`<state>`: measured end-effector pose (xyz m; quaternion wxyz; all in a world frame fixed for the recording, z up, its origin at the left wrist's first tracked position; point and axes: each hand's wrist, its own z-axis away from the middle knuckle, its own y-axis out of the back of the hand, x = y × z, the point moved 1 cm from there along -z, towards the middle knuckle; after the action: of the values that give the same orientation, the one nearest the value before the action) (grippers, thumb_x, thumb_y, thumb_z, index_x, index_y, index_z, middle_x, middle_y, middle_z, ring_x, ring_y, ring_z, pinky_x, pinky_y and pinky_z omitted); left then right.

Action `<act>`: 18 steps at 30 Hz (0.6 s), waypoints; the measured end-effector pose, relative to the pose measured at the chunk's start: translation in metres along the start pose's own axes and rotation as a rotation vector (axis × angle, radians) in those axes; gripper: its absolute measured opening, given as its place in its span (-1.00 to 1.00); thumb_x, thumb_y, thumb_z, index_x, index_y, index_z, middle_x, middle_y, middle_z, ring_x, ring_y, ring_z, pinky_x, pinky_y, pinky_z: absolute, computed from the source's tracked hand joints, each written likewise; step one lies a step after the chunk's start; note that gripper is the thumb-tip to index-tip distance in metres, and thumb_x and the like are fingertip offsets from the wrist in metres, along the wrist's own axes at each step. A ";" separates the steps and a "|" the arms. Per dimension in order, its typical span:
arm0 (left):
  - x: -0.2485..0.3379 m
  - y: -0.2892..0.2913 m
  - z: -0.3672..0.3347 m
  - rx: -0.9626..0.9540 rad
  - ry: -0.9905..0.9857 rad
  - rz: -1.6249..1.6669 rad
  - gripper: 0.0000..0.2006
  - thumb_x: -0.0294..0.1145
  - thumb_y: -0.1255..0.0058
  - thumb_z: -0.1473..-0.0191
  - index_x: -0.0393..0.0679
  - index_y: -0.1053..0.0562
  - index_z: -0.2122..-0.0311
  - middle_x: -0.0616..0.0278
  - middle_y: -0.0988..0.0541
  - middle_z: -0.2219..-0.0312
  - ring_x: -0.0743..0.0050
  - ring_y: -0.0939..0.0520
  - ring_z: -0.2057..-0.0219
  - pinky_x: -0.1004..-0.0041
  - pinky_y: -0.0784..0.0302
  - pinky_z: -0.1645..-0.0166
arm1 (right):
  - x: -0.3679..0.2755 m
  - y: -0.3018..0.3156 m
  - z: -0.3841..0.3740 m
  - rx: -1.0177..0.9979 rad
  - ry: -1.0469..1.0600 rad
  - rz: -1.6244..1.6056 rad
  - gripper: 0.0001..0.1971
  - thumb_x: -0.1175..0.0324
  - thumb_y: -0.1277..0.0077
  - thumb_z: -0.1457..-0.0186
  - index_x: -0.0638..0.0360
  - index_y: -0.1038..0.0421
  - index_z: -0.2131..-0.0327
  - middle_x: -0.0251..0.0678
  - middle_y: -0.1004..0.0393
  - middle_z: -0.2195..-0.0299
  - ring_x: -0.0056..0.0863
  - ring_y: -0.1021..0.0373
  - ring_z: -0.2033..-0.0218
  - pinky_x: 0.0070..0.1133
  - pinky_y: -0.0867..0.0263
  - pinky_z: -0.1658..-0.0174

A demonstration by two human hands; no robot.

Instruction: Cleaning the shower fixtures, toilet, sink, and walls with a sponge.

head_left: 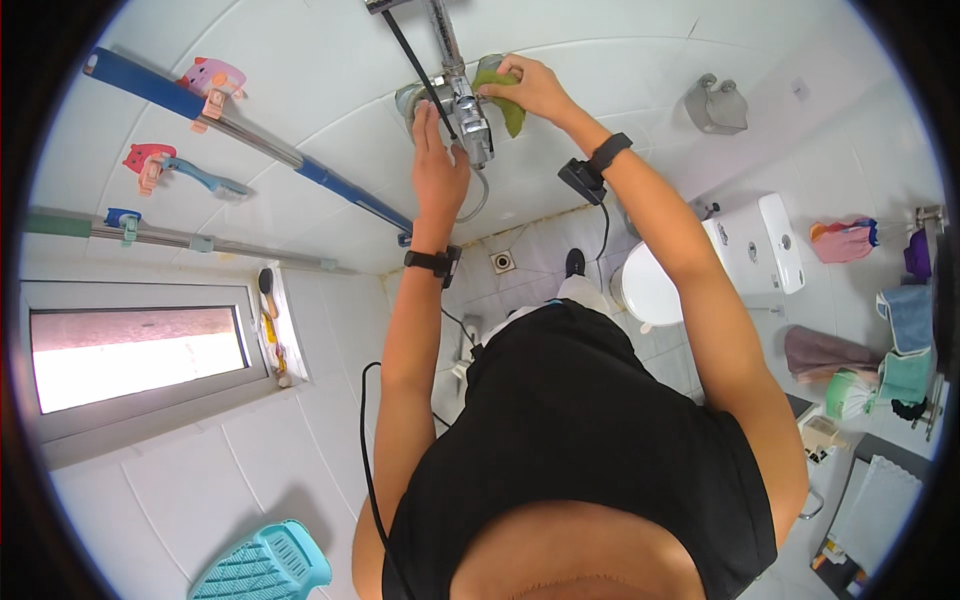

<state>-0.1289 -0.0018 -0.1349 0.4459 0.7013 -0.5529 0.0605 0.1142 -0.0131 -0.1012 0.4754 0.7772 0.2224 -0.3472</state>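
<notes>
Up on the wall (pixel 610 70), your right hand (pixel 533 90) pinches the green cloth (pixel 514 116) at the chrome mixer's (pixel 463 106) right side, its length draping down; your left hand (pixel 438 172)'s farther off, mixer's left side, can't tell if it's gripping.

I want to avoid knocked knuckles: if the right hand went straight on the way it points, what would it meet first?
Beyond the green cloth it holds, the right hand would probably meet the chrome faucet first, though one view leaves depth unclear.
</notes>
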 end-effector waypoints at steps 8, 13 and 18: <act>0.002 0.008 0.001 -0.071 0.013 0.004 -0.28 -0.64 -0.05 -0.11 -0.24 -0.22 -0.41 0.01 -0.23 -0.45 -0.13 -0.36 -0.40 0.19 -0.47 -0.33 | -0.003 0.001 0.004 0.106 0.282 0.047 -0.54 0.03 -0.52 0.03 0.11 -0.56 0.21 -0.37 -0.44 0.42 -0.46 -0.39 0.38 -0.51 -0.37 0.25; -0.003 0.006 0.001 0.007 -0.061 -0.049 -0.25 -0.66 -0.09 -0.09 -0.19 -0.23 -0.43 0.15 -0.23 -0.47 0.11 -0.60 -0.16 0.38 -0.67 0.04 | -0.001 -0.010 0.020 0.228 0.150 -0.023 -0.59 0.12 -0.53 0.03 0.10 -0.56 0.24 -0.42 -0.40 0.39 -0.54 -0.32 0.37 -0.56 -0.30 0.28; -0.001 0.003 -0.001 -0.023 -0.073 -0.087 -0.26 -0.67 -0.07 -0.10 -0.21 -0.22 -0.42 0.14 -0.23 -0.47 0.11 -0.60 -0.15 0.37 -0.67 0.05 | 0.006 -0.004 0.032 0.310 -0.049 -0.138 -0.59 0.14 -0.52 0.03 0.15 -0.61 0.19 -0.26 -0.61 0.32 -0.41 -0.54 0.28 -0.53 -0.44 0.18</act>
<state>-0.1313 -0.0002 -0.1328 0.4357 0.7212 -0.5385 0.0091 0.1054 -0.0395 -0.1180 0.3302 0.8155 0.2074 -0.4278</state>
